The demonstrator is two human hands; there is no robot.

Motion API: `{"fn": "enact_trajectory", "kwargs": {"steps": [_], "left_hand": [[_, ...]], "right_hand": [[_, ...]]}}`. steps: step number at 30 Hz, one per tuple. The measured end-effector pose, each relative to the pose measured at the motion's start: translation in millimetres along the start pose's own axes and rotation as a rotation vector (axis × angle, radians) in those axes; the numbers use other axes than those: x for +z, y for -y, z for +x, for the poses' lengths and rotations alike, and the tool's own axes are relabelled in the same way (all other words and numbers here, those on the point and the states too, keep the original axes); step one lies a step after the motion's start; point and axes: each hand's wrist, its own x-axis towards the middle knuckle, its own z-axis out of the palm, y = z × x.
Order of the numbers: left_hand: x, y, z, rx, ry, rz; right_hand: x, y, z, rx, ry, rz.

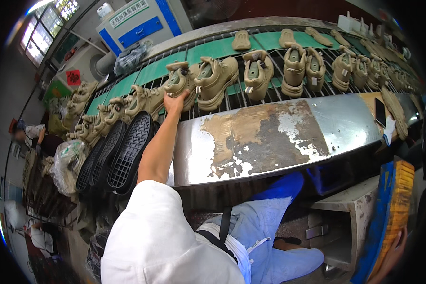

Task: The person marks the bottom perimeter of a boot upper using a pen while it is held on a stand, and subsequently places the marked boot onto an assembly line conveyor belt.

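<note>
My left hand (176,102) reaches forward over the rack and is closed around the heel of a tan high-top shoe (177,81). That shoe stands in a row of similar ones, between a tan shoe (144,99) to its left and another shoe (215,83) to its right. At the lower right edge my right hand (396,251) lies against a long slab, blue on one face and ridged orange on the other (396,203). Its fingers appear bent around the slab's edge, partly dark and blurred. Several black treaded soles (131,152) stand on edge left of my forearm.
A worn metal ledge (350,118) runs along the front of the barred rack, with a phone (379,111) at its right. Loose tan insoles (241,40) lie on the green belt (208,49). A stool (345,199) stands beside my legs. People (42,239) are at far left.
</note>
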Motion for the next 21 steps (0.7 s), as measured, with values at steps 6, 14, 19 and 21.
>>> {"fn": "enact_trajectory", "kwargs": {"steps": [6,14,19,21], "left_hand": [[-16,-58,-7,-0.316,-0.112,-0.637],[-84,-140,-87,-0.012,0.178,-0.717],[-85,-156,-178,-0.077,0.407,-0.684],[-81,-140,-214,-0.105,0.464,-0.618]], "right_hand": [[12,-16,7,-0.071,-0.044,-0.002],[12,130,-43,-0.101,-0.076,0.515],[74,254,-111,-0.473,0.174,0.564],[104,298,-136,-0.541,0.223,0.732]]}}
